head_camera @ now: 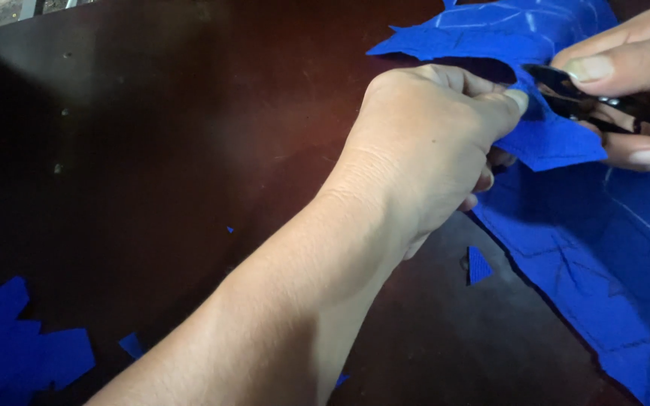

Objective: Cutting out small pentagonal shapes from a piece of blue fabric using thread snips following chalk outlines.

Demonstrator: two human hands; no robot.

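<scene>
Blue fabric sheet (588, 256) with faint chalk lines, spread over dark table (189, 150), one flap lifted off the surface. Left hand (430, 143) closed in a pinch on that flap's edge, thumb and fingertips clamped tight, holding it taut. Directly right of the pinch: black scissors (603, 101), blades at the cloth edge, held in right hand (633, 83), fingers wrapped shut around the handles; blade opening not clear.

Likely light, soft, floppy material, sags wherever unsupported, not fragile, probably grippy weave rather than slick. Best held close beside the cut line, at the edge, to keep tension.

Just below the pinch: small blue triangle scrap (478, 265) on the table. Far down-left of the grip: pile of cut blue pieces (16, 346), plus a stray blue offcut (131, 345) nearer the forearm.
</scene>
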